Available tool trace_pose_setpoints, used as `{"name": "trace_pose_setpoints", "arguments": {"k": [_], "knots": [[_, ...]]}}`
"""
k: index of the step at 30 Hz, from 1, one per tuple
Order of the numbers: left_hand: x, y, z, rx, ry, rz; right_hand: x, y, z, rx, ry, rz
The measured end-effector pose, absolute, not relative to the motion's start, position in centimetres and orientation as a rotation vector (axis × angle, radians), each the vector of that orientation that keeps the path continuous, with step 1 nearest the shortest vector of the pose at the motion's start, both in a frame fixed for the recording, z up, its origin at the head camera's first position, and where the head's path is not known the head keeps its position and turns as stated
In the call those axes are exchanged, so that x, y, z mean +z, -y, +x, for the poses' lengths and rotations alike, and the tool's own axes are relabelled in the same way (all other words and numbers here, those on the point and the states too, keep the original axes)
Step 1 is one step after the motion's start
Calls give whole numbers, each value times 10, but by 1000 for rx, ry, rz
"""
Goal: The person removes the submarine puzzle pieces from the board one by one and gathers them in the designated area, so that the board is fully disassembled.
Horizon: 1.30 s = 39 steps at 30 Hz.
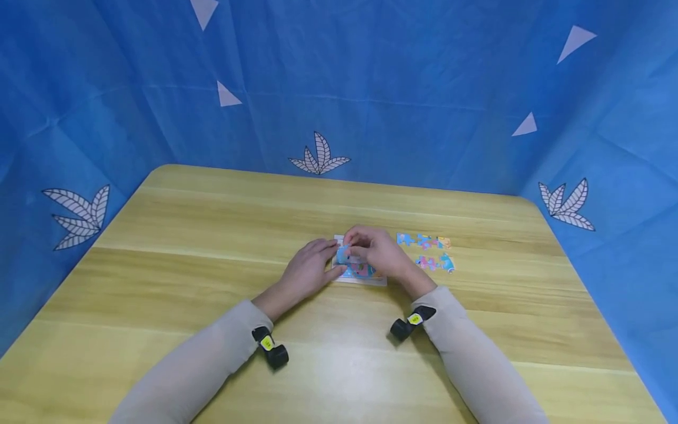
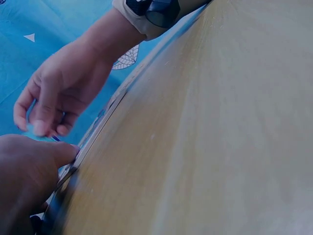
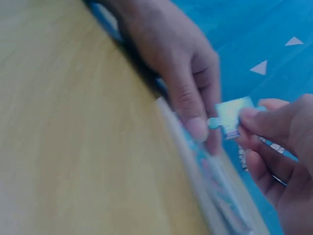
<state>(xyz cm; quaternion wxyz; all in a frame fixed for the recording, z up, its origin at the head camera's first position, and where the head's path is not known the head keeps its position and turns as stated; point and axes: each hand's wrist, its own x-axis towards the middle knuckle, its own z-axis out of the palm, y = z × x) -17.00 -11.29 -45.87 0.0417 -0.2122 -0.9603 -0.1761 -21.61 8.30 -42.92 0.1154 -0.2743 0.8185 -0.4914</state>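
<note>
My right hand (image 1: 380,252) pinches a light blue jigsaw piece (image 3: 229,113) between thumb and fingers, raised over the puzzle board (image 1: 371,282). That board has a white border and a colourful picture, partly covered by both hands. At its left side rests my left hand (image 1: 307,268), fingers fairly straight and thumb at the picture's near left part. In the right wrist view the left thumb (image 3: 197,128) is close beside the pinched piece's knob. The left wrist view shows the right hand's curled fingers above the board's edge.
Several loose jigsaw pieces lie right of the board in two rows, a far row (image 1: 425,241) and a nearer row (image 1: 428,263). They rest on a wood-grain table (image 1: 222,224). A blue patterned cloth (image 1: 371,88) hangs behind and at the sides.
</note>
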Motion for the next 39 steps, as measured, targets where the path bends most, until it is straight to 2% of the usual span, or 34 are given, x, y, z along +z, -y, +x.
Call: {"name": "trace_pose_setpoints", "arguments": {"k": [7,21,39], "knots": [[-459,112,-172,-530,2956,-640,-423,-96,-224,-1581,-2402,-613],[-463,114,-170,-512,2942,-615,-407,-138,-220,-1353,-2580,-523],[-465,114,-169,-525,2887,-644,-411,-188,-220,-1239,-2546,-337]]}}
